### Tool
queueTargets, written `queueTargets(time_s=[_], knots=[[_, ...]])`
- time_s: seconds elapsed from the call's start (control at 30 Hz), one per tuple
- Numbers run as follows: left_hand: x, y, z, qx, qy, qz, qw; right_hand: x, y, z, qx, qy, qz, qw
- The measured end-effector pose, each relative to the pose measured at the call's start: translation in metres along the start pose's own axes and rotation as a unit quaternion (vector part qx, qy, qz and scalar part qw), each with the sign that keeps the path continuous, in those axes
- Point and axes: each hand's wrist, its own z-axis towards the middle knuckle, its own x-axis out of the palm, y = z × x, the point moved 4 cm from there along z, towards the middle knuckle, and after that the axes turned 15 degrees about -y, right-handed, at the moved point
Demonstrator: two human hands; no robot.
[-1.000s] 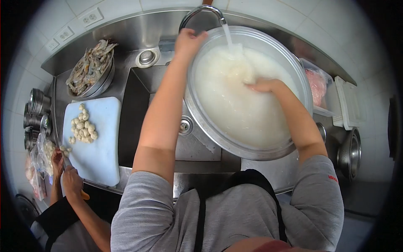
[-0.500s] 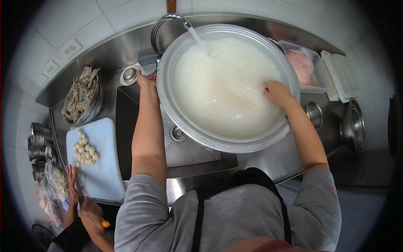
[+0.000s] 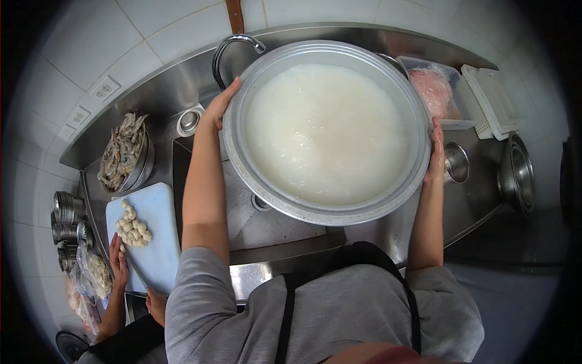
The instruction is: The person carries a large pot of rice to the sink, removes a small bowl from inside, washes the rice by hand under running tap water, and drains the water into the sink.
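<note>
- Left hand (image 3: pixel 219 108) and right hand (image 3: pixel 436 153), both partly curled, grip opposite sides of the basin (image 3: pixel 327 213).
- Basin overhangs the sink (image 3: pixel 279 232); underside support not visible.
- Risk: uneven lifting could spill cloudy liquid (image 3: pixel 327 133).

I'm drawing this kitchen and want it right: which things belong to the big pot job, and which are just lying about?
Part of the job:
large metal pot
cloudy white liquid
left hand and right hand, holding the pot
probably the faucet and sink

Just lying about, for this job:
shrimp
bagged pink food
white plastic basket
cutting board (someone else's work)
</note>
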Motion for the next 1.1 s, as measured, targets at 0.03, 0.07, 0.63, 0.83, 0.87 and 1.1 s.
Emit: queueTargets(time_s=[0.03,0.07,0.63,0.83,0.87,1.1], knots=[[0.005,0.002,-0.003,-0.021,0.016,-0.095,0.995,0.001,-0.008,-0.003,-0.002,0.032,0.075,0.997],[0.011,0.003,-0.005,-0.043,0.034,-0.189,0.98,0.003,-0.01,-0.005,-0.005,0.062,0.148,0.987],[0.048,0.028,-0.088,-0.037,0.018,-0.205,0.978,-0.07,0.027,-0.052,0.046,0.021,0.33,0.943],[0.095,0.036,-0.127,-0.011,0.063,-0.174,0.983,-0.132,0.057,-0.075,0.022,-0.005,0.299,0.954],[0.103,0.035,-0.134,0.001,0.064,-0.148,0.987,-0.142,0.064,-0.077,0.01,0.004,0.299,0.954],[0.144,0.06,-0.145,0.019,0.127,-0.176,0.976,-0.172,0.114,-0.093,-0.037,0.002,0.261,0.965]])
